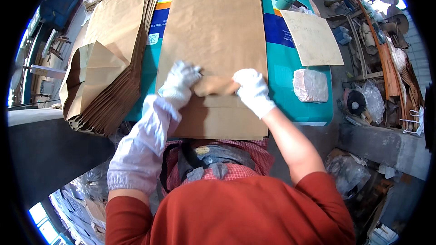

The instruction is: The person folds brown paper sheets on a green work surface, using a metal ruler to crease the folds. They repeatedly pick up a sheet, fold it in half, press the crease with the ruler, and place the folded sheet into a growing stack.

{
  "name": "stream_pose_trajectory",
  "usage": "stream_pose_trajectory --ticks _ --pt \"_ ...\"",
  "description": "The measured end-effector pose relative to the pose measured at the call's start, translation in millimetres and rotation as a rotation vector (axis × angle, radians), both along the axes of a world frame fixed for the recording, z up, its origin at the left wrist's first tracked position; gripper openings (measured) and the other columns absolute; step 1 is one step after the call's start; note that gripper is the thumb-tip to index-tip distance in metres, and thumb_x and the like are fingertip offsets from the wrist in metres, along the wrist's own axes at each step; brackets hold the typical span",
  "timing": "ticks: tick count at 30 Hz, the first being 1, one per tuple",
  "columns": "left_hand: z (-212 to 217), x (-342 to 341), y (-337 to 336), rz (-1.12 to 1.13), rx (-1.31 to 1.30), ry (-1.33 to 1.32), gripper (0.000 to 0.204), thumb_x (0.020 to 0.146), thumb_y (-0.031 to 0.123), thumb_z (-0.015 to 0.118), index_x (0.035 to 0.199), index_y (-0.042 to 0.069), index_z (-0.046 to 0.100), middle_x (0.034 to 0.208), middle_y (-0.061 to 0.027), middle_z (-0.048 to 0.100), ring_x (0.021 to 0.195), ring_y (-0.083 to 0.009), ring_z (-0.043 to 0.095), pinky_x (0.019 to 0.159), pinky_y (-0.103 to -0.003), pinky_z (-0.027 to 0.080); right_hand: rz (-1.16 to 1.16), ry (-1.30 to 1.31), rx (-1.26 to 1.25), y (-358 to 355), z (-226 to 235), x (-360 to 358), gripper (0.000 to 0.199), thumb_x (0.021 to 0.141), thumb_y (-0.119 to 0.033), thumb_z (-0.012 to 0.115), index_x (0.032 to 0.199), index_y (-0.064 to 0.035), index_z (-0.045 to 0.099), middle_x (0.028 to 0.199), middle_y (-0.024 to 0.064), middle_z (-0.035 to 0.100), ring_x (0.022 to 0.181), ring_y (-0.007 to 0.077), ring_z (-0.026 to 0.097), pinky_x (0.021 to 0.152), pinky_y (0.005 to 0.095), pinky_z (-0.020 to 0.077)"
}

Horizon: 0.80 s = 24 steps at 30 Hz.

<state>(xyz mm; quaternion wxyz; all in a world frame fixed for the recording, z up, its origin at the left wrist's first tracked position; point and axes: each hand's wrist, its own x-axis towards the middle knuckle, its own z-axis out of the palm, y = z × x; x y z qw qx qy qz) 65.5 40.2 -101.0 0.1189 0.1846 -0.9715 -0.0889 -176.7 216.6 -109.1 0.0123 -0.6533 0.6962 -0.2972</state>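
Observation:
A long brown paper bag [213,31] lies flat in front of me, its near end close to my waist. Across its lower part a strip of the paper is raised and blurred between my hands. My left hand [181,79], in a white glove and partly smeared by motion, has curled fingers at the left end of this strip. My right hand [253,86], also gloved in white, is closed on the strip's right end. A pale sleeve cover [143,145] wraps my left forearm; the right one is bare. The fingertips and the paper inside them are partly hidden.
Left of the bag stands a fanned stack of brown paper bags [111,31], the front one gaping open. A teal sheet [279,81] covers the table. On the right lie a cream board [313,38], a plastic-wrapped block [310,85] and a green cylinder [285,1].

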Motion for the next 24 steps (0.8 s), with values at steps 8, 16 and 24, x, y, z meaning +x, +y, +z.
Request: stream_pose_trajectory --ticks 8,16,24 --pt "38 -12 52 -0.175 0.179 -0.077 0.097 0.061 0.032 0.090 0.147 0.007 0.053 0.152 -0.0185 0.051 0.140 -0.0396 0.046 0.122 -0.049 0.034 0.219 0.198 0.314 22 16 35 0.077 0.084 -0.045 0.072 0.143 0.0034 0.057 0.160 0.0209 0.045 0.152 0.0367 0.036 0.129 0.0519 0.0183" --pt "47 36 3 0.546 0.310 -0.183 0.054 0.082 0.015 0.076 0.135 0.012 0.067 0.154 -0.0119 0.055 0.126 -0.0368 0.062 0.112 -0.039 0.048 -0.238 0.088 0.078 31 26 6 0.062 0.070 -0.030 0.091 0.122 -0.0062 0.068 0.120 0.0140 0.069 0.108 0.0337 0.068 0.095 0.0446 0.0560" --pt "58 48 -23 0.686 0.647 -0.401 0.039 0.085 0.022 0.079 0.120 0.008 0.073 0.169 -0.0093 0.034 0.129 -0.0316 0.063 0.106 -0.036 0.051 -0.536 -0.261 0.134 -2 -5 -77 0.047 0.078 -0.032 0.087 0.115 -0.0083 0.068 0.125 0.0119 0.068 0.110 0.0307 0.068 0.090 0.0441 0.0559"
